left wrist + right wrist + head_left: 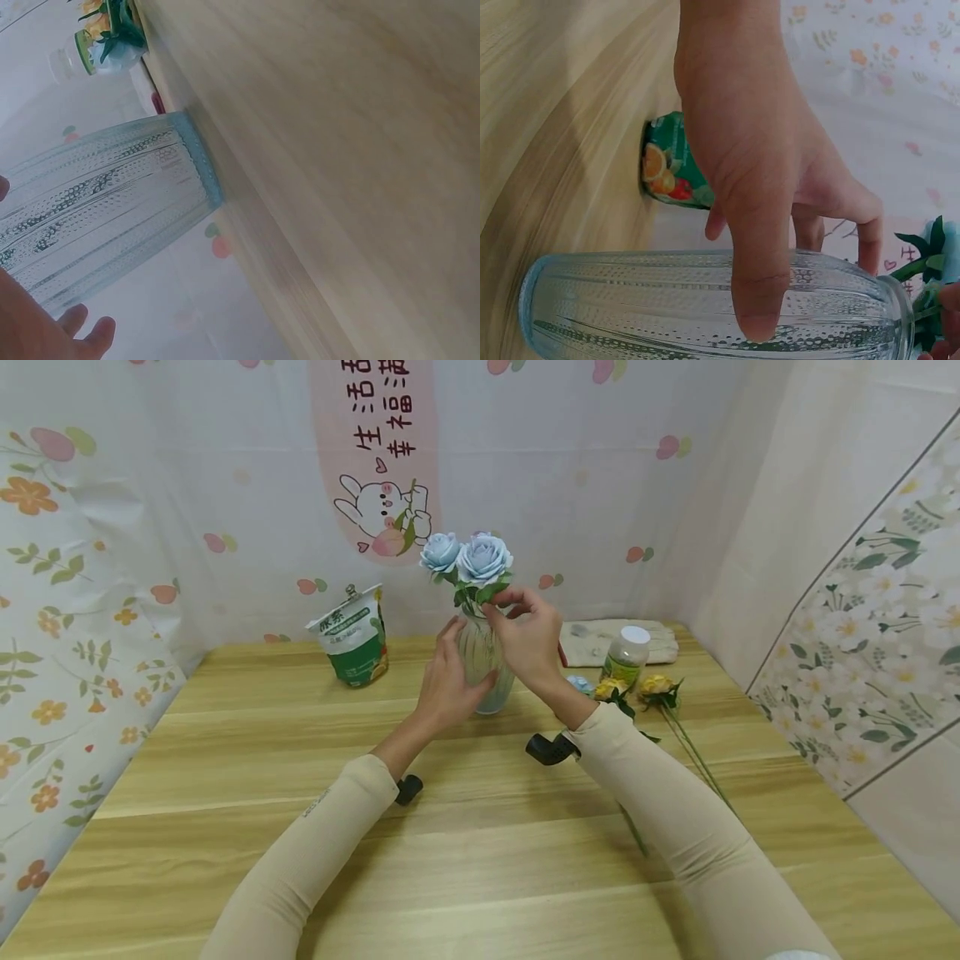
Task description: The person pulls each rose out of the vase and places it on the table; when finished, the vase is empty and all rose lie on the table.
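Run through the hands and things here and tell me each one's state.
Left hand, gripping vase
Right hand, pinching a stem
Vase, roughly upright, stem inside
Raised blue roses, blooms open
Pouch, standing, clip on top
Jar, upright, white lid on
Yellow roses, lying loose
Lower blue rose, lying down
Beige item, lying flat

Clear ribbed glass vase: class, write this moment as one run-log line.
left grip: holding vase | right grip: pinching green stem at vase mouth | pale-blue roses: above vase | vase: upright on wood-grain table
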The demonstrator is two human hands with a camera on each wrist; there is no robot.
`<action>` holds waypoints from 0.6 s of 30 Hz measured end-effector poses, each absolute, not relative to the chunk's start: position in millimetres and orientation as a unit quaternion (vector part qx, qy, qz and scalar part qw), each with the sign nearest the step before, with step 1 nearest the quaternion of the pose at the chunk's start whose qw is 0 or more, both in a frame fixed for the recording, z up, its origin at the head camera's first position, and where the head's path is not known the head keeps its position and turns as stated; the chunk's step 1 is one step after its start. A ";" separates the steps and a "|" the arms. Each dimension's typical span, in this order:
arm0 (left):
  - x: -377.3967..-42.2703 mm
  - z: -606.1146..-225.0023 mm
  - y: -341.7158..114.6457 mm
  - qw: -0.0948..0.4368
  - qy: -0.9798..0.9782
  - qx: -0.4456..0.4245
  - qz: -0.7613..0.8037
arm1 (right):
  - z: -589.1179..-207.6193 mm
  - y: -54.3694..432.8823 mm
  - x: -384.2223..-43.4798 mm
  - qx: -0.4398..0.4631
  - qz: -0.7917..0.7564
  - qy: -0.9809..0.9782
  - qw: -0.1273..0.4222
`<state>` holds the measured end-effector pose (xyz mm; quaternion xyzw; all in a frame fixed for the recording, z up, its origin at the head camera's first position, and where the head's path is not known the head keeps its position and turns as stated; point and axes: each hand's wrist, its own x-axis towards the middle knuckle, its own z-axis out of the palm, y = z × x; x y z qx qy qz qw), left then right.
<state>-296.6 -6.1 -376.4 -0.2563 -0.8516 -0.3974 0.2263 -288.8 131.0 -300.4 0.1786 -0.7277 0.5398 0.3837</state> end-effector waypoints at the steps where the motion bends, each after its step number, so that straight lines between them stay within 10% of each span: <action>1: -296.6 -376.3 -5.9 0.225 -0.852 -0.256 -0.398 | -299.1 131.1 -288.3 0.181 0.543 -0.721 0.389; 18: -298.0 -378.7 -5.2 0.236 -0.848 -0.257 -0.399 | -279.6 138.4 -291.0 0.182 0.574 -0.700 0.384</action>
